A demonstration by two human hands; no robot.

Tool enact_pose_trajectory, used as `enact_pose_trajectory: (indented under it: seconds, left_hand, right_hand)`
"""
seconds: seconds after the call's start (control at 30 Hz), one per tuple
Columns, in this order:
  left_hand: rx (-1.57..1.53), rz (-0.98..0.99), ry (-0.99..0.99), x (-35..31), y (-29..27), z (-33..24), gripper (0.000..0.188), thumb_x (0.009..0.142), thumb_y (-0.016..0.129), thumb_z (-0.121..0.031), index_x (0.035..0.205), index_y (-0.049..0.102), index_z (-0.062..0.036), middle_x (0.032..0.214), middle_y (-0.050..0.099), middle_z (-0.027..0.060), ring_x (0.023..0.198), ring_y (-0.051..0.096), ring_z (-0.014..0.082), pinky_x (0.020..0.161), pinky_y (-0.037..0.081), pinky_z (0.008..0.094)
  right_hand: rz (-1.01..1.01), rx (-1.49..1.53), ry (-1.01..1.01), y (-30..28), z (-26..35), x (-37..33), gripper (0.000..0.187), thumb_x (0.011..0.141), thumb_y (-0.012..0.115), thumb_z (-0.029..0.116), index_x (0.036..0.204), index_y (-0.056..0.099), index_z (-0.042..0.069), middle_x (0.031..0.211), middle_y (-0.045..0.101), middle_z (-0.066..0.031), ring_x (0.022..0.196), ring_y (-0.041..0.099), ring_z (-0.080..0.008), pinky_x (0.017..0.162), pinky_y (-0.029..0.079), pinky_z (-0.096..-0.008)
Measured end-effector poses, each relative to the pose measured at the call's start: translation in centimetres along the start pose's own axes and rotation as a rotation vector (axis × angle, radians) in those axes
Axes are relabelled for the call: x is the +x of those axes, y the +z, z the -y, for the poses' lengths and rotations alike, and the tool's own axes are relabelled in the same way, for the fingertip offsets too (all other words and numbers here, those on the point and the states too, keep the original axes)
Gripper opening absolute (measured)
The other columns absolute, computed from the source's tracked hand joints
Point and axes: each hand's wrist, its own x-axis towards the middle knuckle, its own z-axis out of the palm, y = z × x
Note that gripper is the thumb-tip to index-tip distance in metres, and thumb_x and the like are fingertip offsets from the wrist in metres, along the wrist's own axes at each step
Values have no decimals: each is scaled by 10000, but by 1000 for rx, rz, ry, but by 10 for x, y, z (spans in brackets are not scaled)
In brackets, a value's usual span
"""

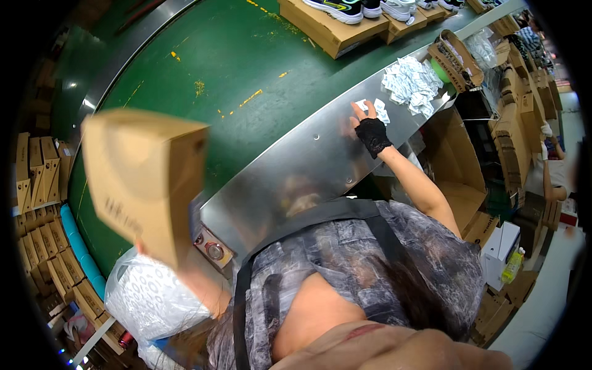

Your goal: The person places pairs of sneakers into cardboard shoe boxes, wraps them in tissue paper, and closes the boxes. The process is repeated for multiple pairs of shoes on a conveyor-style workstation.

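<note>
My left hand [185,266] grips a brown cardboard shoebox [132,179] at its lower end, with part of the hand hidden behind it. The box is closed, tilted and blurred by motion above the left side of the metal edge. Reaching right, my right hand [365,118] wears a black lace fingerless glove. Its fingers are spread over a few small white packets [382,112] on the steel ledge. Just beyond them lies a heap of the same packets [412,85].
A green conveyor belt [259,68] runs behind the steel ledge [271,179]. Shoes [345,9] rest on boxes at the top. A clear plastic bag [154,290] hangs at lower left, near stacked shoeboxes [55,246]. An open carton [453,154] stands right, below a cut-down cardboard tray [456,61].
</note>
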Motion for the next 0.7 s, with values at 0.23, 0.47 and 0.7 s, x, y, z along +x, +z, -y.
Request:
enact_pose_trajectory:
  seconds: [0.23, 0.47, 0.7]
  left_hand:
    - [203, -520, 399, -95, -92, -88, 527, 837, 432, -417, 1195, 394, -32, 1164, 449, 143, 1009, 474, 312, 814, 427, 449]
    - [246, -676, 462, -160, -70, -53, 544, 845, 438, -425, 1222, 363, -40, 1220, 397, 160, 1057, 432, 359, 836, 402, 516]
    - [95, 316, -582, -163, 188, 148, 744, 822, 343, -588, 1338, 191, -74, 1362, 198, 193, 1190, 294, 435, 889, 325, 600]
  right_hand:
    - [80, -24, -65, 10, -64, 51, 187, 769, 483, 126, 953, 511, 135, 994, 467, -163, 755, 541, -357, 640, 450, -414]
    - [-178, 324, -181, -13, -48, 75, 167, 765, 532, 176, 888, 520, 63, 806, 565, -120, 711, 556, -271, 632, 445, -348]
    - [496, 917, -237, -63, 90, 29, 219, 769, 606, 201, 911, 556, 42, 789, 571, -45, 695, 518, -110, 635, 428, -243]
